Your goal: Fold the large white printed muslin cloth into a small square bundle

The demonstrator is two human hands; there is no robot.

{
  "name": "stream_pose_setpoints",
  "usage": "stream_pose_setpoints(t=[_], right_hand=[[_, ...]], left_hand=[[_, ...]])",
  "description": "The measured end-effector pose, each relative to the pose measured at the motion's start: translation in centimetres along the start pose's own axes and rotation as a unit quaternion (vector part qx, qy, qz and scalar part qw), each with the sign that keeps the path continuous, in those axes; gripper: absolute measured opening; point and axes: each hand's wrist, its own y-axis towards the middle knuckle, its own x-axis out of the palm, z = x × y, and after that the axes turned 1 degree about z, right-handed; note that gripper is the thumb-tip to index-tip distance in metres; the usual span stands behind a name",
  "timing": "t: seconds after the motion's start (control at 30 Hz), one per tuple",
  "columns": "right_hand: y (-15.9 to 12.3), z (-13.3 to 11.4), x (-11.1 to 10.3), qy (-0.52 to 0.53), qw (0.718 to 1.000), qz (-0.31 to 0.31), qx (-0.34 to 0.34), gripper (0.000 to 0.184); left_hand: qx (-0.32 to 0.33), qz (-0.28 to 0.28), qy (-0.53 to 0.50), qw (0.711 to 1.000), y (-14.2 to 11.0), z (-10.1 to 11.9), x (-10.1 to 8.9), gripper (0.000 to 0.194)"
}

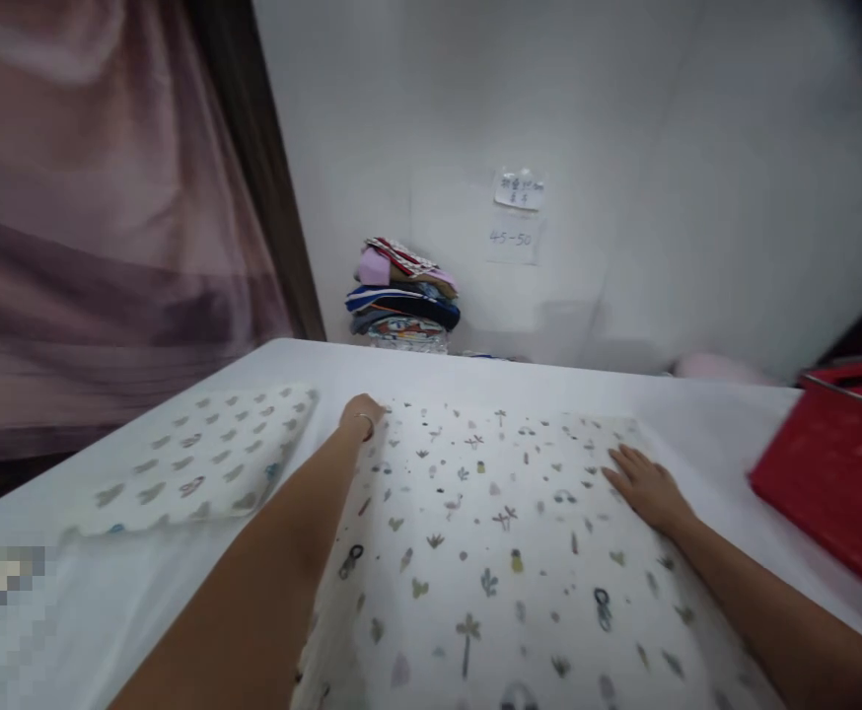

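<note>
Under L hand (363,412): printed cloth (490,523)

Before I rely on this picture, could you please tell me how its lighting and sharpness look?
Head view: dim light, faint shadows on the wall; dark smudge in the top right corner; pixel blocks at lower left; central printed cloth slightly soft.

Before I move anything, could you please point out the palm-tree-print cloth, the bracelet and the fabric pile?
Palm-tree-print cloth (505,552): head view, middle of its printed surface.
Bracelet (370,425): head view, its thin band.
Fabric pile (405,296): head view, its middle layers.
</note>
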Motion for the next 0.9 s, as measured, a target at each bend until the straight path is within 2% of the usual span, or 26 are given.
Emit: stream_pose_setpoints(t=[0.07,0.13,0.2,0.27,0.33,0.43,0.53,0.6,0.7,0.8,0.9], right_hand=[[-0.1,-0.6,-0.8,0.004,1.0,-0.018,0.008,0.059],[-0.1,-1.1,-1.6,0.006,0.999,-0.032,0.015,0.057],[0.0,-1.5,-2.5,0.008,0.999,-0.044,0.023,0.057],[0.0,-1.9,-3.3,0.02,0.997,-0.066,0.032,0.058],[-0.4,-2.4,-4.1,0.027,0.995,-0.079,0.044,0.058],[-1.9,-3.0,-4.6,0.015,0.998,-0.045,0.05,0.06],[-4.0,-2.9,-4.1,0.005,0.999,-0.023,0.032,0.063],[-4.9,-2.6,-3.8,0.018,0.998,-0.042,0.034,0.062],[-5.5,-2.3,-3.9,0.063,0.996,-0.057,0.037,0.059],[-6.4,-1.5,-4.6,0.09,0.994,-0.047,0.046,0.057],[-9.5,0.6,-5.5,0.16,0.984,-0.013,0.079,0.056]], left_hand=[[-0.018,0.002,0.02,1.0,-0.8,0.4,-0.2,0.031],[-0.003,0.013,0.036,0.999,-1.9,0.8,0.0,0.044],[0.083,0.014,0.07,0.994,-3.6,1.1,0.6,0.051],[0.189,0.004,0.11,0.976,-6.0,0.9,1.3,0.056],[0.248,-0.015,0.136,0.959,-8.9,0.0,1.9,0.062],[0.258,-0.04,0.153,0.953,-12.8,-2.2,2.2,0.068],[0.26,-0.035,0.177,0.949,-15.3,-4.3,1.9,0.069],[0.259,-0.03,0.191,0.946,-15.9,-4.8,1.5,0.068],[0.253,-0.039,0.202,0.945,-16.0,-4.4,1.1,0.067],[0.265,-0.044,0.198,0.943,-16.6,-4.2,0.7,0.068],[0.278,-0.036,0.186,0.942,-18.9,-5.8,0.4,0.062]])
